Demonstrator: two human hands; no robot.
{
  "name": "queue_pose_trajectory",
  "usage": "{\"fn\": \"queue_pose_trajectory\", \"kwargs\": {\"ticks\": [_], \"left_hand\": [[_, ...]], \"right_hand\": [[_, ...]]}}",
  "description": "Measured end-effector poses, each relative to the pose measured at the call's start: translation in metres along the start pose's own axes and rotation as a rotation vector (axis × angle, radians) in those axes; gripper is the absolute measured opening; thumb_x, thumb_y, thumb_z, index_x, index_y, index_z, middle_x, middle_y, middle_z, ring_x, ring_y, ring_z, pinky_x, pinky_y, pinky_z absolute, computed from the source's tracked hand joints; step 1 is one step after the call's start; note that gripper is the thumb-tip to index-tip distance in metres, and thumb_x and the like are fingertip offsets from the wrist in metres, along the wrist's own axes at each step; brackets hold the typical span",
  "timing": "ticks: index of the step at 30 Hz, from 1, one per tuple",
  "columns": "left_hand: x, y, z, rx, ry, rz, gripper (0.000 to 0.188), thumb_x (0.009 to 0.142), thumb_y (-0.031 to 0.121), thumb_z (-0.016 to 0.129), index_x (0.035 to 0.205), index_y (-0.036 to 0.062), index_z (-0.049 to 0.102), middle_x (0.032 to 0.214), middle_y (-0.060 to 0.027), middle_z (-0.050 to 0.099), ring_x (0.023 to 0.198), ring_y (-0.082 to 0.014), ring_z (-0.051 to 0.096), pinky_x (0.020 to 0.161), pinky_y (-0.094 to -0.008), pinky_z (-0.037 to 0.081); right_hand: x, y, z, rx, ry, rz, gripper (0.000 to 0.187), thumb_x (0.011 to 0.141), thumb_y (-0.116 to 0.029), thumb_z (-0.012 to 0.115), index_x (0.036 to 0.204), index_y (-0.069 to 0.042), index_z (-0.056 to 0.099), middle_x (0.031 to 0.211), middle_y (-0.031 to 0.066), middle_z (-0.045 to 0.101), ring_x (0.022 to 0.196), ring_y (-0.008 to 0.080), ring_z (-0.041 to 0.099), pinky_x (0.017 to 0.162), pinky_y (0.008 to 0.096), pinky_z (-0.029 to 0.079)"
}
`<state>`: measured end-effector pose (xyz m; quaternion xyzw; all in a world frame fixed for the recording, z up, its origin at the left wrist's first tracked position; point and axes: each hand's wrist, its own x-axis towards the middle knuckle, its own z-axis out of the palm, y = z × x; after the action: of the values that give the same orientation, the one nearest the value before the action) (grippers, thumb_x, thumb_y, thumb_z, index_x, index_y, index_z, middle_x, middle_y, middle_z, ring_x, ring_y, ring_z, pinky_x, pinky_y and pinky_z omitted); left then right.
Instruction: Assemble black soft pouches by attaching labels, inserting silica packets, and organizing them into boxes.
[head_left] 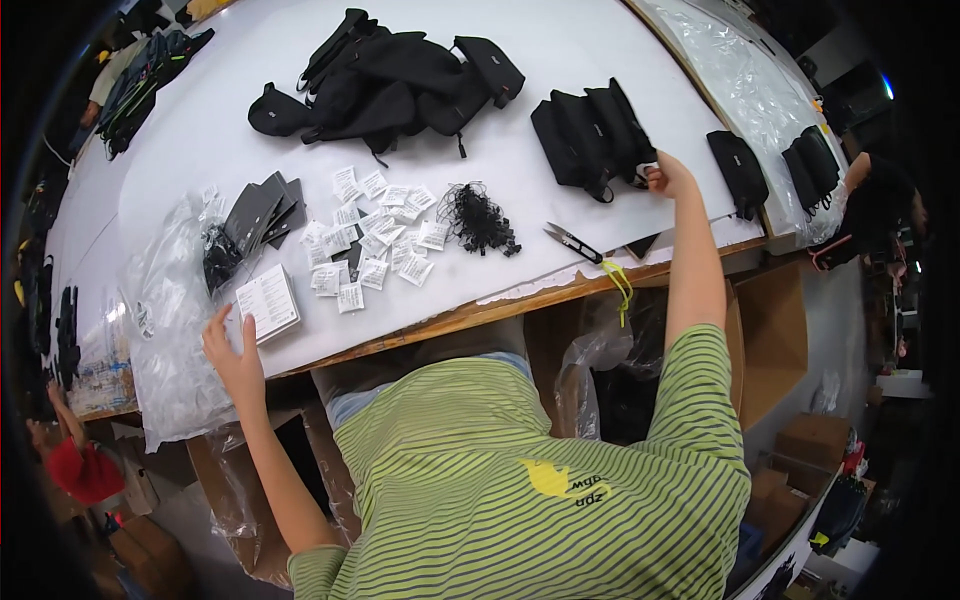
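Observation:
My left hand [235, 352] has its fingers apart, the thumb beside the lower left edge of a stack of white printed leaflets [268, 303]. It holds nothing that I can see. At the right, my right hand [672, 176] is closed at the near right corner of a row of black fabric pouches [592, 138], pinching the end one; its fingertips are partly hidden. Thread snips [573, 242] with a yellow-green cord lie nearer to me. Small white packets [375, 240] are scattered in the middle, beside a tangle of black strings [478, 218].
A heap of black bags [390, 85] lies farther back on the white table [200, 150]. Dark grey cards [262, 212] and clear plastic [170, 320] are at the left. More black pouches [737, 172] lie at the far right. Cardboard boxes [770, 335] stand below the wooden edge; other people are at both sides.

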<state>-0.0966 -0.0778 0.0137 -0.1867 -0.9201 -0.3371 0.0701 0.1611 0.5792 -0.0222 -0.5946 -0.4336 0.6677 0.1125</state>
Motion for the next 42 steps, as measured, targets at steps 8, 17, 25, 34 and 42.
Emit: {"fn": "queue_pose_trajectory", "kwargs": {"ticks": [8,17,25,34,42], "left_hand": [[0.023,-0.062,0.036,0.448,-0.148,-0.066,0.067,0.085,0.05,0.057,0.125,-0.0039,0.05,0.127,-0.0231,0.048,0.116,-0.039,0.042,0.101,-0.0433,0.031],[0.013,-0.023,0.036,0.516,0.13,0.019,0.054,0.083,0.031,0.065,0.122,-0.0025,0.05,0.118,-0.0159,0.055,0.102,-0.0355,0.05,0.092,-0.0416,0.039],[0.003,0.012,-0.002,-0.306,0.014,-0.234,0.046,0.085,0.018,0.064,0.121,-0.0063,0.047,0.119,-0.0172,0.055,0.104,-0.0219,0.054,0.087,-0.0309,0.042],[-0.067,0.026,-0.019,-0.8,-0.051,-0.485,0.055,0.09,0.013,0.056,0.134,-0.0096,0.033,0.127,-0.0149,0.048,0.118,-0.0203,0.044,0.101,-0.029,0.031],[-0.065,0.056,-0.001,-0.899,-0.21,-0.35,0.039,0.086,0.017,0.063,0.117,0.007,0.041,0.101,-0.0042,0.045,0.092,-0.0117,0.042,0.085,-0.0242,0.037]], "right_hand": [[-0.009,-0.01,-0.007,-0.574,0.375,-0.548,0.054,0.081,-0.06,0.057,0.108,-0.015,0.066,0.067,0.0023,0.054,0.051,0.0119,0.046,0.047,0.0276,0.039],[-0.14,0.045,0.154,-0.907,0.083,-1.518,0.011,0.078,-0.017,0.071,0.084,-0.008,0.067,0.074,0.0039,0.053,0.064,0.0138,0.052,0.056,0.0258,0.042],[-0.152,0.106,0.251,-1.43,-0.149,-1.619,0.014,0.072,-0.021,0.073,0.072,-0.009,0.064,0.082,0.0055,0.05,0.084,0.0228,0.05,0.078,0.0338,0.041],[-0.206,0.056,0.236,-0.838,-0.129,-1.543,0.011,0.075,-0.02,0.072,0.078,-0.009,0.069,0.08,0.0023,0.056,0.071,0.0146,0.05,0.061,0.0268,0.04],[-0.233,0.048,0.213,-0.265,-0.417,-0.978,0.016,0.083,-0.018,0.066,0.084,-0.003,0.067,0.07,-0.0015,0.061,0.061,0.0029,0.047,0.052,0.0181,0.034]]}}
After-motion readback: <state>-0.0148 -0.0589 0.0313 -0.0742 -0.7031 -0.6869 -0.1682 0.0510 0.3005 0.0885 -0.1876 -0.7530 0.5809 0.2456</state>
